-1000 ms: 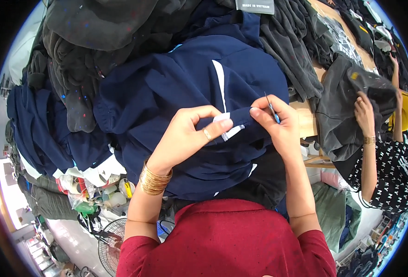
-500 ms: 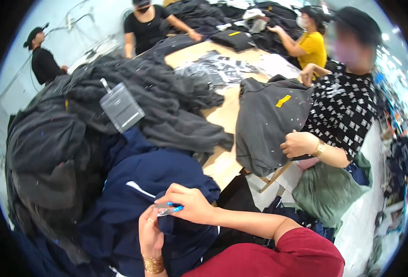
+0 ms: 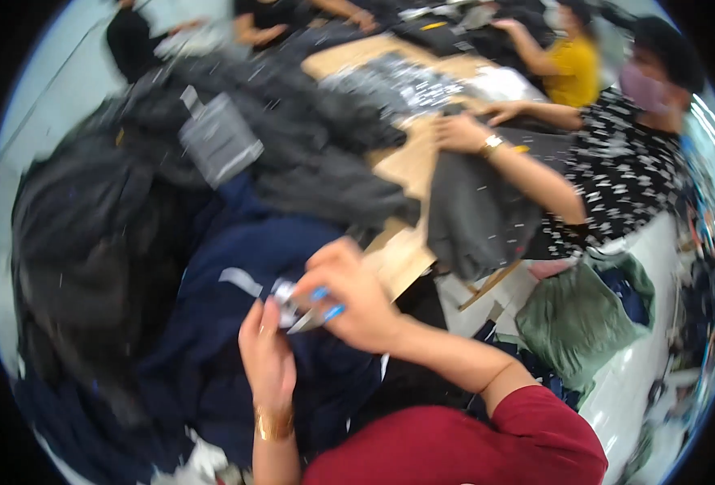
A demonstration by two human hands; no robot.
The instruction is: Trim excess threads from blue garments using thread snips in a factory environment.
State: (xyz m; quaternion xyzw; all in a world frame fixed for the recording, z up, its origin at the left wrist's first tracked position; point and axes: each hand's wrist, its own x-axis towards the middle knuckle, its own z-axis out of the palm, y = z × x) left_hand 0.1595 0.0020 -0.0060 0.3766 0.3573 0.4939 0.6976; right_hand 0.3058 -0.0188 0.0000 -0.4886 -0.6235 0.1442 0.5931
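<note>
In my right hand (image 3: pixel 353 299) is a small pair of thread snips (image 3: pixel 329 311) with blue grips and a pale metal blade. My left hand (image 3: pixel 268 356), a gold bracelet at its wrist, is raised just beside the blade. Its fingertips look pressed together, but blur hides what they hold. A small white and dark piece (image 3: pixel 283 293) shows between the two hands; I cannot tell what it is. Beneath them lies a navy garment (image 3: pixel 244 234) with a white strip (image 3: pixel 241 280) on it.
Dark grey garments (image 3: pixel 82 267) are heaped at the left, with a clear plastic badge pouch (image 3: pixel 222 141) on top. Across the wooden table (image 3: pixel 402 255), a co-worker (image 3: pixel 632 170) handles a grey garment (image 3: pixel 475 218). A green sack (image 3: pixel 576 323) stands on the floor at the right.
My right hand with the snips has risen and drawn slightly away from my left hand. The co-worker's nearer hand has moved up along the grey garment. The whole view has shifted a little.
</note>
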